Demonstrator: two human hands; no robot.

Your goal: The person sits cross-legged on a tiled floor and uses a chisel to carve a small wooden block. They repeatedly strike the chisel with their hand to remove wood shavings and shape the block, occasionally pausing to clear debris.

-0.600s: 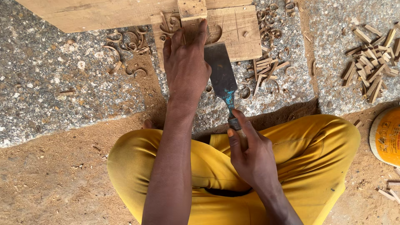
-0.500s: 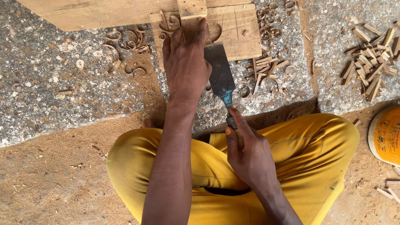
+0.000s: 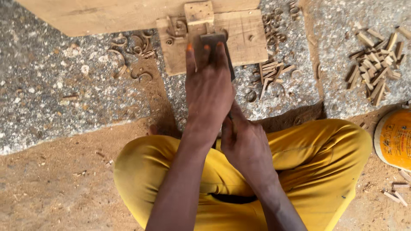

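Observation:
A wide flat chisel [image 3: 216, 42] lies blade-forward on a small wooden board [image 3: 244, 38], its edge close to a small upright wood block [image 3: 198, 13]. My left hand [image 3: 209, 90] presses flat on top of the blade, fingers stretched forward, hiding most of the metal. My right hand [image 3: 246, 143] is wrapped around the chisel's handle, just behind the left hand and above my knees in yellow trousers [image 3: 317, 158]. The handle itself is hidden inside the fist.
A long plank [image 3: 107, 15] runs along the top edge. Curled wood shavings [image 3: 132, 49] lie left of the board, short wood sticks [image 3: 376, 64] at the right. An orange-yellow round container [image 3: 396, 139] sits at the far right on sawdust.
The chisel has swung in under my left hand and slid forward onto the board; my right hand followed it forward and closed tighter on the handle.

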